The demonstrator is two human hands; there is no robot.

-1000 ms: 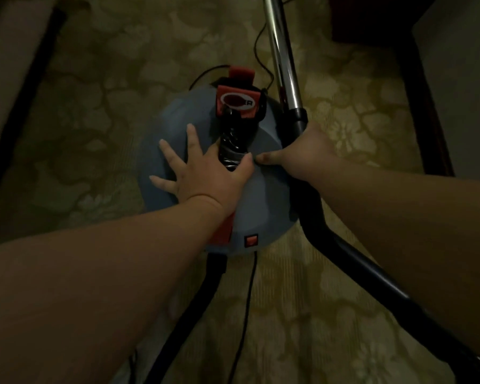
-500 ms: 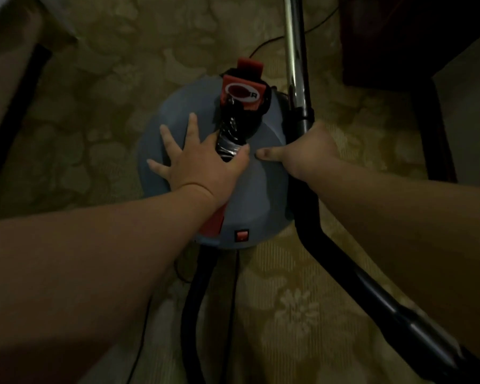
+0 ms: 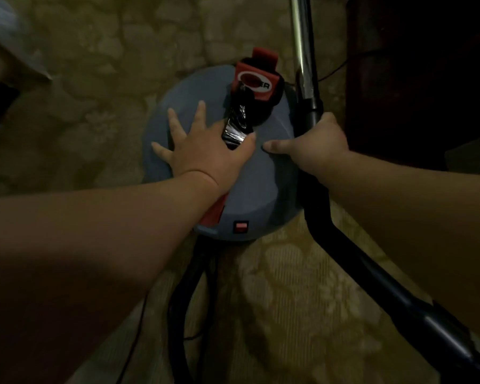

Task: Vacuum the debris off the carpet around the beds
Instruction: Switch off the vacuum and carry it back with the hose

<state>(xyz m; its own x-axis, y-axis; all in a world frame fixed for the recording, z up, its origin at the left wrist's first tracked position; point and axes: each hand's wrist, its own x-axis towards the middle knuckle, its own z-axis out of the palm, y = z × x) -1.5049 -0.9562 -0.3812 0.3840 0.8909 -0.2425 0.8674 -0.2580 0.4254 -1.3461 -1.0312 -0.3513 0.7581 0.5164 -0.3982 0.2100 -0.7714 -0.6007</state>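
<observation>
Pressing flat on the round blue-grey plastic vacuum canister (image 3: 263, 189), the left hand (image 3: 205, 151) lies with fingers straight and spread, gripping nothing. Its palm partly covers the black tape-wrapped carry handle (image 3: 237, 126), probably to steady or shove the body along. The right hand (image 3: 322, 145) curls round the black curved wand tube (image 3: 330, 234) just beside the canister, thumb stretched onto the lid, so the wand is at the ready. The canister stands on the olive floral-patterned carpet (image 3: 302, 286). Dim light hides any debris.
</observation>
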